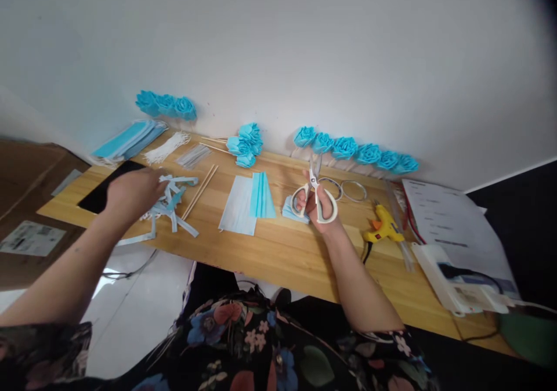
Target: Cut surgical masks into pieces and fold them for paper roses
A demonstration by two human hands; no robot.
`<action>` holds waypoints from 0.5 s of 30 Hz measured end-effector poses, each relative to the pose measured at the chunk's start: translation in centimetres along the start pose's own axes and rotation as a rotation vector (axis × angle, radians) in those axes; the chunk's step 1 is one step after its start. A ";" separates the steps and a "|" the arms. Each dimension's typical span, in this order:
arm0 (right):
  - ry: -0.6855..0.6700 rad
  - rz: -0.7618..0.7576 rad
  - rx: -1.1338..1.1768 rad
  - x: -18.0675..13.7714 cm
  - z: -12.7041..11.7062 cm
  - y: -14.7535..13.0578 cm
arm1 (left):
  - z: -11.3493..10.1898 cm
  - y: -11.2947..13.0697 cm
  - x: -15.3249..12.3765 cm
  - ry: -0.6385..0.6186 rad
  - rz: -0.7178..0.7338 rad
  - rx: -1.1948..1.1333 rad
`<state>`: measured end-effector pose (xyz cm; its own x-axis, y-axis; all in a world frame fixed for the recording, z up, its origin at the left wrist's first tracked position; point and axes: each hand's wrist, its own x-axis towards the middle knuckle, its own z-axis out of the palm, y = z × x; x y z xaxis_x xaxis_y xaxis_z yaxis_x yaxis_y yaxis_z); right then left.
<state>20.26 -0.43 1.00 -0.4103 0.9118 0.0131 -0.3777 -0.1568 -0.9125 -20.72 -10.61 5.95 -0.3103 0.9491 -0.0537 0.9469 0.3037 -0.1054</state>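
Note:
My right hand [324, 208] holds scissors [314, 177] with cream handles, blades pointing away and slightly apart. Beneath that hand lies a small folded light-blue piece [296, 210]. My left hand [134, 191] is over the near end of a flat black slab [104, 189], fingers bent together at a heap of cut blue and white strips [172, 199]. Whatever its fingertips may grip is hidden. Between my hands, a pale opened sheet [238, 205] and a pleated blue mask piece [261, 196] lie flat, partly overlapping.
Blue fabric roses [343, 147] line the wall; more roses on sticks [246, 145] lie centrally. At left are stacked masks [128, 138], white cords [167, 147] and two wooden sticks [200, 192]. At right are a yellow glue gun [383, 225], wire rings [353, 190] and a power strip [456, 283].

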 end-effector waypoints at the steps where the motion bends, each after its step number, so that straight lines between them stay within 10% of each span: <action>1: -0.001 0.000 0.009 0.0 0.0 0.0 | 0.4 1.1 -0.3 -0.004 0.013 -0.024; 15: 0.037 -0.053 -0.003 0.1 -0.1 -0.7 | 2.4 9.9 0.4 -0.148 0.265 0.021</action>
<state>20.52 -0.17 1.63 -0.3593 0.9321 0.0461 -0.3954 -0.1073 -0.9122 -11.66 -7.39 2.48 -0.0632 0.9721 -0.2258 0.9950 0.0440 -0.0892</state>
